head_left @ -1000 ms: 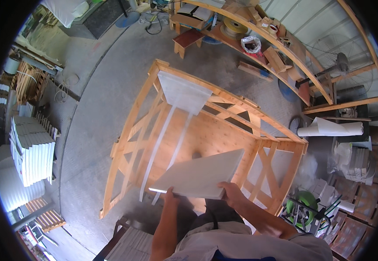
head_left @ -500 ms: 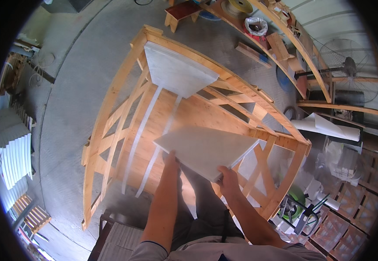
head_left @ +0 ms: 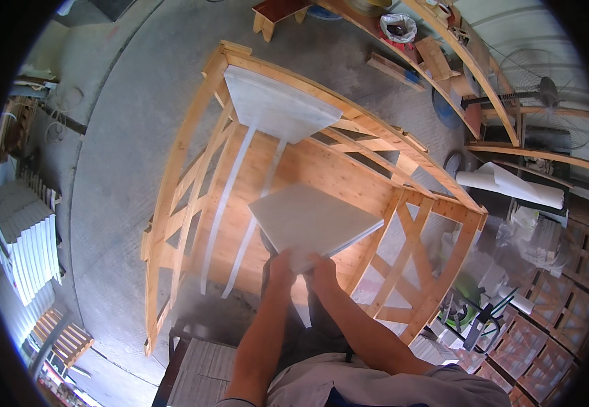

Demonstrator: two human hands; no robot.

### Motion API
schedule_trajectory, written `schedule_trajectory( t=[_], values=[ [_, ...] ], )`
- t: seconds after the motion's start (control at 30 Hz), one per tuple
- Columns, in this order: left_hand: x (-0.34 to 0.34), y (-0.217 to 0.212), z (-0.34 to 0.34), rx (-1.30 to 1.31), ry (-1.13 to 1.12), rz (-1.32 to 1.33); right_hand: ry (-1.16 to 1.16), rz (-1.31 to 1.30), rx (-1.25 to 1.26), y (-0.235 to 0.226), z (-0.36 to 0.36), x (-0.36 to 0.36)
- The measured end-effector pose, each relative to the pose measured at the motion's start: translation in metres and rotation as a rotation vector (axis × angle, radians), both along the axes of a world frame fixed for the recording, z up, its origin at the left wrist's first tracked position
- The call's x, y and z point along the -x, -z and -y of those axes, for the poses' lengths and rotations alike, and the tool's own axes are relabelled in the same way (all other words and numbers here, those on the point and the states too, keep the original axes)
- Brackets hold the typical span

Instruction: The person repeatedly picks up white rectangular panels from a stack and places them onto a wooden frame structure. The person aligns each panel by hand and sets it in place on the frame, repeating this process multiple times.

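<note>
My left hand (head_left: 282, 265) and my right hand (head_left: 319, 268) grip a flat grey slab (head_left: 316, 218), perhaps stone tile, close together at its near corner. The slab is held over a slatted wooden crate (head_left: 180, 169), its far corner pointing away from me. Against the crate's far end stands another pale grey slab or a stack of them (head_left: 277, 100). Two pale straps (head_left: 221, 218) run along the crate's plywood panel from under those far slabs toward me. The undersides of my fingers are hidden by the slab I hold.
A stack of grey slabs (head_left: 201, 372) sits near me at lower left; ribbed white stacks (head_left: 28, 254) stand farther left. On the right are a roll of white sheeting (head_left: 511, 186), a green strapping reel (head_left: 463, 298) and crates (head_left: 522, 349). A standing fan (head_left: 545, 91) is beyond.
My right hand has come left along the slab's edge to beside my left hand. The slab has turned and its right end has shifted left. My view has shifted slightly.
</note>
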State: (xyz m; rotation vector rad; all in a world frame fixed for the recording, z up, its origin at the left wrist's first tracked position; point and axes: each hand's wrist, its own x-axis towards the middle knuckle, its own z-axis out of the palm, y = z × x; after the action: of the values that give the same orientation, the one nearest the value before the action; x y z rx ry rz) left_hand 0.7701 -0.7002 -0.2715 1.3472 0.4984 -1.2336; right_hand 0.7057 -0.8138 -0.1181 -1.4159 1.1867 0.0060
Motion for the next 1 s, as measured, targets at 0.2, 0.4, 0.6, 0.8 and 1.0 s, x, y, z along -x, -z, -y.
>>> schedule_trajectory(
  t=[0.2,0.4,0.6,0.8,1.0],
  values=[
    [-0.051,-0.025,-0.019,-0.127,0.067,-0.132,0.968,0.012,-0.685,-0.012,0.068,-0.007],
    [-0.099,-0.016,-0.05,-0.306,0.04,-0.334,1.005,0.231,-0.746,0.022,0.074,0.011],
    [-0.127,-0.025,-0.05,-0.271,-0.055,-0.315,0.528,0.186,-0.644,0.076,0.092,0.046],
    [-0.124,-0.061,-0.051,-0.32,-0.155,-0.19,0.65,-0.002,-1.089,0.055,0.166,0.03],
    [-0.071,-0.112,-0.01,-0.112,-0.455,-0.065,0.483,-0.083,-1.091,0.055,0.183,0.02]
  ],
)
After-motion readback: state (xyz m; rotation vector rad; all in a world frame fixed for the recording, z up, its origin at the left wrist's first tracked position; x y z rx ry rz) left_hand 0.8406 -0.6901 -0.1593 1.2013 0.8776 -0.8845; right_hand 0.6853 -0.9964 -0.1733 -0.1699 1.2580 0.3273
